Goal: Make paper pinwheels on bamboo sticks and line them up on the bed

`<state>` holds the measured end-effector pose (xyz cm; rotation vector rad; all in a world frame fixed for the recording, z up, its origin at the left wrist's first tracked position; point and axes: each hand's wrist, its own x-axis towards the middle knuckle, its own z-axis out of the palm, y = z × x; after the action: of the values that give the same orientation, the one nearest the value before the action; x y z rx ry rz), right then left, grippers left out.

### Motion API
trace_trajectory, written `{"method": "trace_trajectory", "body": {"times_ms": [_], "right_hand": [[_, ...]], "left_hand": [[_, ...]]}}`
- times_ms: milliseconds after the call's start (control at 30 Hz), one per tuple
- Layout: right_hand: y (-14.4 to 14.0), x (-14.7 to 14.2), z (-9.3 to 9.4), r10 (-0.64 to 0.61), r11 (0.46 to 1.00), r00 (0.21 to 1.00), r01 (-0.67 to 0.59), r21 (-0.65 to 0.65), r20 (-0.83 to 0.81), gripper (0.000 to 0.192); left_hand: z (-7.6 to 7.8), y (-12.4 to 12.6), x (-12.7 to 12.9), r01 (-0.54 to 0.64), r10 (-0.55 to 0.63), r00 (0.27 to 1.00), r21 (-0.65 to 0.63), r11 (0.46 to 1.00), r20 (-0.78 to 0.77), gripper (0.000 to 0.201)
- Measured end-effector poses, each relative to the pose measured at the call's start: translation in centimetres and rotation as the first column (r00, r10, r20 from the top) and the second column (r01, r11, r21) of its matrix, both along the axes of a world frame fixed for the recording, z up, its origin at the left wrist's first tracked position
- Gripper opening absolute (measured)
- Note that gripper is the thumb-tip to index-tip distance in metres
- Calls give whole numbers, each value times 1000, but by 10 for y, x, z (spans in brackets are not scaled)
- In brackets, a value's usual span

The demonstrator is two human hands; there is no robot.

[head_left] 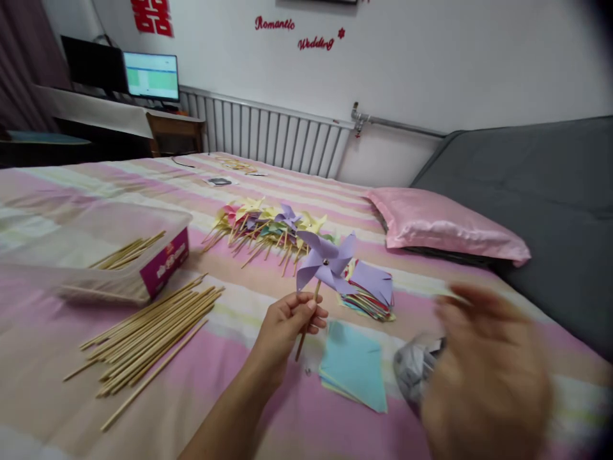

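Observation:
My left hand (294, 316) is closed around the wooden stick of a purple paper pinwheel (328, 262), held upright above the bed. A metal pin shows at the pinwheel's centre. On the right, my right hand (488, 370) is smeared by motion, so its fingers are unclear. It partly covers a grey, crumpled-looking bag (416, 364). Below the pinwheel lies a small stack of light blue paper squares (354, 364). Behind it is a thicker stack of coloured squares (371, 284) with a purple one on top.
Several finished pinwheels (268, 223) lie in a heap further back. Loose wooden sticks (153, 332) are spread on the left, beside a clear plastic box (177, 223) holding more sticks. A pink pillow (445, 223) rests against the grey headboard (536, 185).

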<state>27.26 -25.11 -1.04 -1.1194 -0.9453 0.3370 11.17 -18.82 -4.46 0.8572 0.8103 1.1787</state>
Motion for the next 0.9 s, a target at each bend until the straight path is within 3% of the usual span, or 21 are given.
{"method": "trace_trajectory", "body": {"times_ms": [100,167,267,467,667,900], "right_hand": [[36,-15,4,144,980,978,-163,-118,-153,48],[48,-21,0,294,919,924,-343,-192,-245,50],[53,-25,-8,408,868,873,-462,-184,-266,37],[57,-23,-18,287,921,908,-348,-172,-304,26],[61,-20,-20,267,934,920,-320,-159,-286,28],[63,-12,-19,206,956,938,-254,-146,-280,29]], "left_hand": [[-2,-2,5,76,-76,997,-7,997,-16,23],[-3,-2,6,109,-110,993,-14,994,-36,23],[-5,-2,8,164,-165,984,-29,986,-60,23],[-6,-5,14,226,-229,968,-42,973,-107,26],[-8,-3,13,230,-237,961,-60,971,-142,26],[-15,1,14,253,-260,921,-64,965,-289,31]]}}
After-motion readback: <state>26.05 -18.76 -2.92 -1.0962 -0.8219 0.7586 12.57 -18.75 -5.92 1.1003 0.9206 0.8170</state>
